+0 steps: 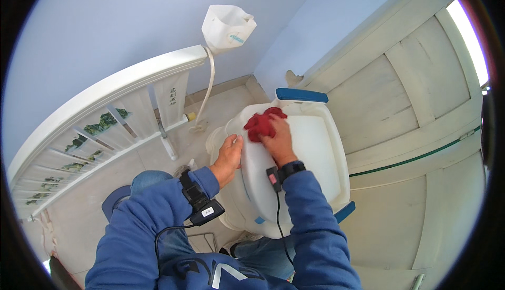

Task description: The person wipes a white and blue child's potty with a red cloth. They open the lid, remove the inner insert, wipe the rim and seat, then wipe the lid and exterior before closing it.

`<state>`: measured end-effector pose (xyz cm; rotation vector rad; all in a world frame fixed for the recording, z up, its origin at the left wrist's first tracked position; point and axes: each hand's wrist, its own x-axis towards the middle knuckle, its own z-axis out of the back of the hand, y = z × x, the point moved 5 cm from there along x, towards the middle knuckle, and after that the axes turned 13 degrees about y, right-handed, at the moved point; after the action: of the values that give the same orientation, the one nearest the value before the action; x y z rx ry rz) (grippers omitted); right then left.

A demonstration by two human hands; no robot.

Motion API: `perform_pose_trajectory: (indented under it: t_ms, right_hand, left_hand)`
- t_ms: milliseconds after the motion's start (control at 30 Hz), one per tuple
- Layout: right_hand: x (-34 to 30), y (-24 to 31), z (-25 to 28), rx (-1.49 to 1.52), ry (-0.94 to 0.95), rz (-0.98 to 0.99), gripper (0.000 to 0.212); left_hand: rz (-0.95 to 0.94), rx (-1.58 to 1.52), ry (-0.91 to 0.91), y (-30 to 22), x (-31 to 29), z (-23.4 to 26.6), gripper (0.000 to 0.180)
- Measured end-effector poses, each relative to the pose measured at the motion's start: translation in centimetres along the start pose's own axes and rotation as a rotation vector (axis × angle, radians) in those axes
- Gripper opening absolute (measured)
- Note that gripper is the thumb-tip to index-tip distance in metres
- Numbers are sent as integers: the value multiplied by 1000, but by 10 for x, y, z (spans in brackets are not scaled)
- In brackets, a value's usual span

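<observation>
Before me is a white plastic chair [315, 148] with blue armrests [302, 95] and a broad, curved panel on its left. My right hand [279, 142] is closed on a crumpled red cloth [261, 126], pressed against the top of that panel. On the panel's left edge, my left hand [229, 158] grips the rim with its thumb up; some of its fingers are hidden. Both wrists wear black straps with small cabled devices.
A white radiator [126, 77] runs along the blue wall on the left. A cut white plastic jug [223, 26] sits at its end, beside a hanging pale hose [209, 85]. At right stands a worn panelled door [389, 106]. A blue cap-like object [111, 201] is near my left knee.
</observation>
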<state>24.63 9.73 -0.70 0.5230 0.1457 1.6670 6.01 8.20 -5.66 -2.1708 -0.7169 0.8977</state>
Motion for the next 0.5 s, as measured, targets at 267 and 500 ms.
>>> perform_pose_trajectory:
  t_ms: [267,500]
  right_hand:
    - [3,21,-7,39,30,86,44]
    - [22,-44,42,203,34,-127,30]
  left_hand:
    - [-23,74,22,5,14,3,49]
    - [-43,300,-16,10,17,1,53]
